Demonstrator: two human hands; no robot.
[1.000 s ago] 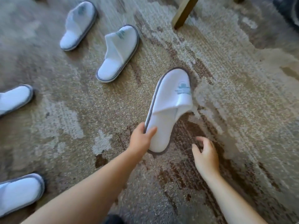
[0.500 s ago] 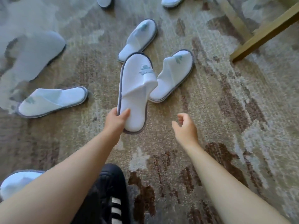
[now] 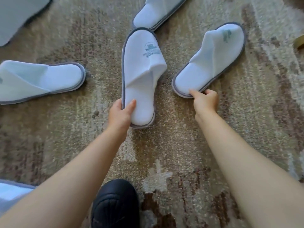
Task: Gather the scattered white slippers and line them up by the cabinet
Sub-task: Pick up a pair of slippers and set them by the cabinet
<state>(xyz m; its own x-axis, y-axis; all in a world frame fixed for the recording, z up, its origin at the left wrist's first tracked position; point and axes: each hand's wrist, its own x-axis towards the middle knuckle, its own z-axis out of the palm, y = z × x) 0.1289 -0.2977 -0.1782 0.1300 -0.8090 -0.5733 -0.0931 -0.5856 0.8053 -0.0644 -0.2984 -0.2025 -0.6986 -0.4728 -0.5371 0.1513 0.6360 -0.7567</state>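
**Right hand at the heel of the next slipper**

While the left hand [image 3: 120, 112] grips the heel of one slipper [image 3: 141, 73], toe pointing away from the person, the head view shows the second slipper [image 3: 212, 60] lying on the carpet [image 3: 181, 145] just to its right. Its long axis runs diagonally, toe up and right, heel toward the right hand [image 3: 205, 101], which is clearly the nearer one. That hand pinches the heel rim, fingers curled under the sole's edge. Other slippers lie at left [image 3: 37, 81] and above [image 3: 158, 12]. No cabinet is in sight.
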